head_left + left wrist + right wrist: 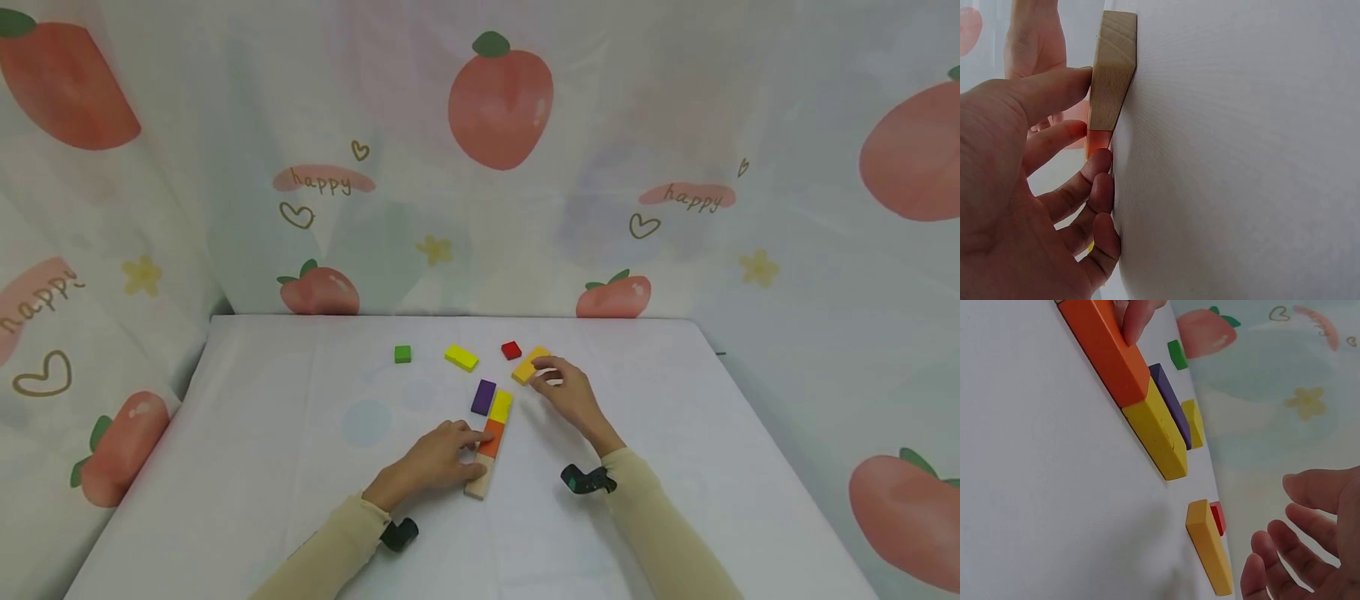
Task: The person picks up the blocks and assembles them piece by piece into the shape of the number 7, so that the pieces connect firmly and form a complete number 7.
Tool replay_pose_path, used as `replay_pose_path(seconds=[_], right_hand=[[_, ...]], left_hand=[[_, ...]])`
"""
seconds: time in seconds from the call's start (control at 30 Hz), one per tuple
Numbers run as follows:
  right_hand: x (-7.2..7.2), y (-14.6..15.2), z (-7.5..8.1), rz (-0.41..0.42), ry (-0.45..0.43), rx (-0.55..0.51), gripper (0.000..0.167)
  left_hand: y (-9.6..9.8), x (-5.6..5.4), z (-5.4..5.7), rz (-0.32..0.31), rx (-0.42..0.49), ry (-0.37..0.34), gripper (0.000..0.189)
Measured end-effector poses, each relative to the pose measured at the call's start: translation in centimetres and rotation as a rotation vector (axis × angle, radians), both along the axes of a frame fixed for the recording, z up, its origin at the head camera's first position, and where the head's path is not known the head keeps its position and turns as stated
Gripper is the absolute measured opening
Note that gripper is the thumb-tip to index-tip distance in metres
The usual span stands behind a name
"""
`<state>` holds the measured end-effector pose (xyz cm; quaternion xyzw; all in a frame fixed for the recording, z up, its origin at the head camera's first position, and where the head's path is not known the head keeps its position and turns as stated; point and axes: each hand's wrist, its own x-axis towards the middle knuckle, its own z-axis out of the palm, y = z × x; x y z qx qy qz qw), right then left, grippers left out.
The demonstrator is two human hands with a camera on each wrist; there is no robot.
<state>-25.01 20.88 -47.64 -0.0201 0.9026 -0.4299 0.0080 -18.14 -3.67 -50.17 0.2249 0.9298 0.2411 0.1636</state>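
Observation:
A row of blocks lies end to end on the table: a plain wooden block (478,482), an orange block (491,439) and a yellow block (501,406). My left hand (435,457) rests on the row; its thumb touches the wooden block and its index finger the orange one. A purple block (483,397) lies beside the yellow end. My right hand (567,393) hovers by an amber block (521,372), its fingers loosely bent. The right wrist view shows a gap between that hand and the amber block (1210,550).
Behind the row, a red block (512,350), a bright yellow block (461,358) and a green block (402,354) lie spread on the white table (300,467). A fruit-printed cloth (405,108) hangs along the table's back edge.

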Motion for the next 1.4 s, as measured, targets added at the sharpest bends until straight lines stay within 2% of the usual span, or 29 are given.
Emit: replay_pose_path(seconds=[0.4, 0.8, 1.1, 1.4], right_hand=[[-1.6, 0.8, -1.2, -0.110, 0.019, -0.047, 0.040], [-2.6, 0.7, -2.1, -0.184, -0.082, -0.059, 0.053], [-3.8, 1.0, -2.6, -0.173, -0.068, -0.005, 0.062], [-4.3, 1.1, -2.8, -0.168, -0.121, 0.005, 0.068]], left_hand=[[0.0, 0.1, -0.3, 0.017, 0.006, 0.003, 0.051], [-0.1, 0.0, -0.4, 0.009, 0.010, -0.001, 0.051], [-0.1, -0.1, -0.2, -0.005, 0.030, 0.003, 0.051], [0.0, 0.0, -0.3, 0.004, 0.031, -0.004, 0.050]])
